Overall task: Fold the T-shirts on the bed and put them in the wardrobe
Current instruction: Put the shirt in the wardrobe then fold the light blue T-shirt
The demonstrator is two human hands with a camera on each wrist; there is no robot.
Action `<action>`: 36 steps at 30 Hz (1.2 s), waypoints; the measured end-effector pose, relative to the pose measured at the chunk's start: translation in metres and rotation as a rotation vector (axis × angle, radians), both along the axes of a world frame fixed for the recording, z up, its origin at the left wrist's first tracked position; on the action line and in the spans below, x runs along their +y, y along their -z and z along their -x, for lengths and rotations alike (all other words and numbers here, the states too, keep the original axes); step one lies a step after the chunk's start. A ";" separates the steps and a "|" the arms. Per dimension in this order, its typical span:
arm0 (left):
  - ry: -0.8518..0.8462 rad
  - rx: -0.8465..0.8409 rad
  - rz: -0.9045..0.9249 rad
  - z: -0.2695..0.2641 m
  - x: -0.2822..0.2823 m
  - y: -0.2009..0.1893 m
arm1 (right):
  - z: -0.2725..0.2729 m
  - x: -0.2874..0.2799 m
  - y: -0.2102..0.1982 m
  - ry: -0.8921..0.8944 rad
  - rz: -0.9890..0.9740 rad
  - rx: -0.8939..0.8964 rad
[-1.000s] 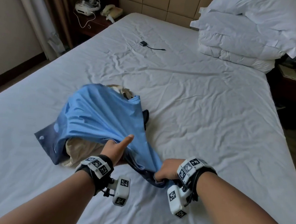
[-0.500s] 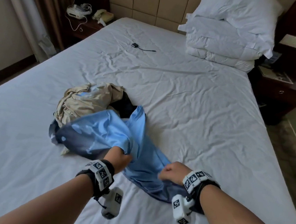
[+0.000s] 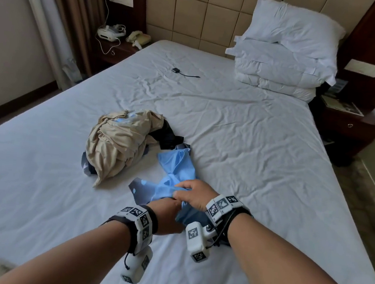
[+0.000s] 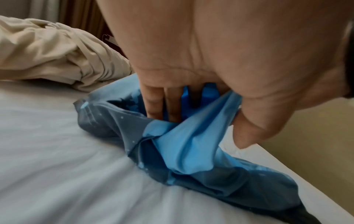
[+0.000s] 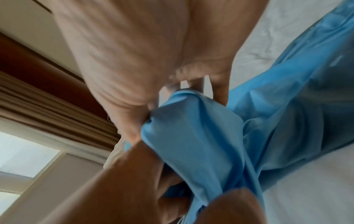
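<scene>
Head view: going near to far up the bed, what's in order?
left hand → blue T-shirt → beige T-shirt → small black device with cable → stacked pillows

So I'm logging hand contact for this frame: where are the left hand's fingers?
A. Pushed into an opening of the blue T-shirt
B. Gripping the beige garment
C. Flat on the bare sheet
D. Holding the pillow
A: the left wrist view shows the left hand with its fingers inside the blue T-shirt.
</scene>
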State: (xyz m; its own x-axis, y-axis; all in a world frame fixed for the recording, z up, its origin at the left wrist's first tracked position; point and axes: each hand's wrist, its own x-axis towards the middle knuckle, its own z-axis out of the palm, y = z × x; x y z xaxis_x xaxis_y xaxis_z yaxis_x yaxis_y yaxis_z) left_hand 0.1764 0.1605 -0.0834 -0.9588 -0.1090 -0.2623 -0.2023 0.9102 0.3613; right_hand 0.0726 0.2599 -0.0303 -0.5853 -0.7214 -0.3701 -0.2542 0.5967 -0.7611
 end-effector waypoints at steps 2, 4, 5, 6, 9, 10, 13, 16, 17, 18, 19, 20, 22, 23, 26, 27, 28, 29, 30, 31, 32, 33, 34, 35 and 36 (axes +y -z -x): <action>0.017 0.041 -0.006 -0.006 0.003 0.002 | 0.001 0.007 -0.001 -0.017 0.015 0.203; -0.018 0.123 -0.104 -0.008 0.008 -0.005 | -0.001 0.014 -0.004 -0.015 0.048 0.405; -0.063 0.169 -0.166 -0.008 0.009 -0.010 | -0.001 0.016 -0.008 0.027 0.066 0.445; -0.103 0.221 -0.220 -0.007 0.008 -0.012 | 0.000 0.021 -0.010 0.105 0.094 0.414; -0.251 0.257 -0.293 -0.008 -0.001 -0.020 | 0.002 0.040 -0.020 0.359 0.281 0.079; -0.309 0.234 -0.302 -0.007 -0.005 -0.020 | 0.005 0.047 -0.020 0.417 0.330 0.003; -0.386 0.261 -0.341 -0.004 -0.008 -0.029 | 0.002 0.065 -0.029 0.469 0.416 -0.159; -0.392 0.302 -0.387 0.002 -0.002 -0.039 | -0.006 0.080 -0.034 0.444 0.434 -0.246; -0.380 0.292 -0.382 0.004 0.003 -0.042 | -0.009 0.083 -0.034 0.408 0.429 -0.258; -0.361 0.283 -0.380 0.007 0.008 -0.042 | -0.011 0.087 -0.030 0.361 0.434 -0.268; -0.339 0.278 -0.384 0.009 0.013 -0.042 | -0.013 0.090 -0.027 0.316 0.421 -0.267; -0.322 0.277 -0.406 0.011 0.019 -0.043 | -0.015 0.093 -0.026 0.278 0.402 -0.258; -0.310 0.294 -0.505 0.012 0.030 -0.047 | -0.021 0.098 -0.024 0.235 0.352 -0.214; -0.302 0.322 -0.544 0.012 0.035 -0.050 | -0.021 0.100 -0.023 0.235 0.329 -0.193; -0.275 0.430 -0.622 0.012 0.046 -0.060 | -0.019 0.104 -0.020 0.343 0.308 -0.123; -0.247 0.451 -0.639 0.012 0.049 -0.065 | -0.017 0.105 -0.020 0.385 0.320 -0.111; -0.207 0.469 -0.640 0.013 0.052 -0.068 | -0.015 0.106 -0.022 0.395 0.343 -0.115; -0.160 0.480 -0.629 0.013 0.054 -0.071 | -0.013 0.108 -0.024 0.375 0.368 -0.139; -0.113 0.488 -0.620 0.014 0.055 -0.073 | -0.011 0.110 -0.026 0.340 0.393 -0.196; -0.073 0.493 -0.607 0.016 0.056 -0.074 | -0.009 0.111 -0.030 0.292 0.394 -0.242; -0.047 0.501 -0.597 0.018 0.055 -0.075 | -0.008 0.113 -0.031 0.230 0.389 -0.264; -0.033 0.514 -0.590 0.021 0.054 -0.074 | -0.006 0.115 -0.033 0.173 0.361 -0.250; -0.029 0.527 -0.582 0.024 0.053 -0.073 | -0.004 0.116 -0.033 0.136 0.305 -0.193; -0.031 0.533 -0.567 0.027 0.051 -0.072 | -0.003 0.118 -0.034 0.107 0.232 -0.116; -0.038 0.528 -0.548 0.029 0.051 -0.071 | -0.002 0.119 -0.034 0.090 0.173 -0.053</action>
State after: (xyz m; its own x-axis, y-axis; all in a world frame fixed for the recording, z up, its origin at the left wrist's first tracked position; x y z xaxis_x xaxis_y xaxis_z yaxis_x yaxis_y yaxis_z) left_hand 0.1469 0.2117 -0.0122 -0.9701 -0.1307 0.2043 0.0956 0.5683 0.8173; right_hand 0.0750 0.3788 0.0042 -0.6334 -0.7225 -0.2773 -0.1628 0.4747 -0.8649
